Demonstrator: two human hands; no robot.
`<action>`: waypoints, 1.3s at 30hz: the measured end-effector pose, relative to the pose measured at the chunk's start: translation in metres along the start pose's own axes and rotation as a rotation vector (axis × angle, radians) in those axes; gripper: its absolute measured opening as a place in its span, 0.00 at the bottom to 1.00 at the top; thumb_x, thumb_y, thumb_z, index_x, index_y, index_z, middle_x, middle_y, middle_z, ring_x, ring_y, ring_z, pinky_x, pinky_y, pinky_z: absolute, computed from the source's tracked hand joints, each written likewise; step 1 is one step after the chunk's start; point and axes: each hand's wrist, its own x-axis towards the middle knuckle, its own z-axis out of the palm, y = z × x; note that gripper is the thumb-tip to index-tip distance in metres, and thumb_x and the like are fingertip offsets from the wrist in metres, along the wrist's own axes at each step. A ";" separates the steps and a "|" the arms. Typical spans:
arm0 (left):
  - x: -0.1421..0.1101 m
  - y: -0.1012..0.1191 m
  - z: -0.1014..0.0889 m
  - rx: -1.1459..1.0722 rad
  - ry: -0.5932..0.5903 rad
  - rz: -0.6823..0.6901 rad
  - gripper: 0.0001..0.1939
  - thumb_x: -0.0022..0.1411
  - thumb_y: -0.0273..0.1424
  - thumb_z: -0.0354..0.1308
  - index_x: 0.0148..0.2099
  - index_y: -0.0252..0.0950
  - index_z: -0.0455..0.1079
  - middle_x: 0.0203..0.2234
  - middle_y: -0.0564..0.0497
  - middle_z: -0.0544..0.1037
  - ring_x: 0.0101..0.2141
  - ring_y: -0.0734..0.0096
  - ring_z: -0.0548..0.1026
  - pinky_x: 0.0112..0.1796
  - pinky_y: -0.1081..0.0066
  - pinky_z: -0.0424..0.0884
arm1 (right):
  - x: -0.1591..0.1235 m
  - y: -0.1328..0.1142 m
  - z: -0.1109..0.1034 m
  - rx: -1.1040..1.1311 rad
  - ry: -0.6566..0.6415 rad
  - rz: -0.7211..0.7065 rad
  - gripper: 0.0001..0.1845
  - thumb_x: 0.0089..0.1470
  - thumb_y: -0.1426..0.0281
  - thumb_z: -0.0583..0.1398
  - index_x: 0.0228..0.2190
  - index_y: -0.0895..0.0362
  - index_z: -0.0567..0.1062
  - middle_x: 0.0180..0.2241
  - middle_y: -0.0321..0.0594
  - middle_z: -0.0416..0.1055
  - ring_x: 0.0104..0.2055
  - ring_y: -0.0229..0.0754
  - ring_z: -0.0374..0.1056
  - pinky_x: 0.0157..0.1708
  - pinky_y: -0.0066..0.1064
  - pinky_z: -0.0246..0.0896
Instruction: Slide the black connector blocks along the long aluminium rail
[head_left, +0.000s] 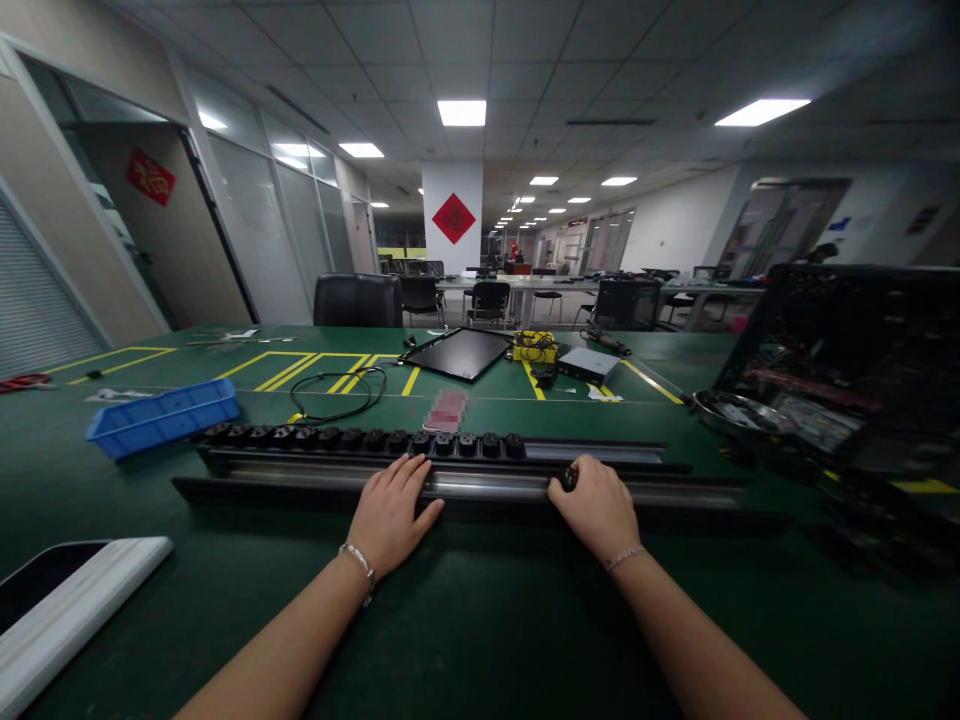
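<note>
A long black metal rail (480,485) lies across the green table (480,620) in front of me. A row of several black socket modules (360,438) sits along its far left part. My left hand (390,510) rests flat on the rail's near edge, fingers stretched out. My right hand (596,505) is curled on the rail further right, its fingers pinched on a small black part (570,478) that I cannot name.
A blue plastic bin (161,415) stands at the left, a white-edged panel (67,600) at the near left. Behind the rail lie a black cable loop (337,392), a dark flat panel (459,352), a yellow box (534,346) and a grey box (589,365). An open black chassis (847,360) stands at the right.
</note>
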 end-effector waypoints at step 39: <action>0.000 0.000 -0.002 -0.015 0.003 -0.004 0.25 0.61 0.43 0.45 0.57 0.38 0.61 0.55 0.47 0.65 0.56 0.58 0.60 0.51 0.57 0.59 | 0.002 0.006 -0.002 0.097 -0.022 -0.009 0.10 0.47 0.63 0.54 0.30 0.57 0.67 0.33 0.44 0.68 0.40 0.45 0.63 0.36 0.32 0.54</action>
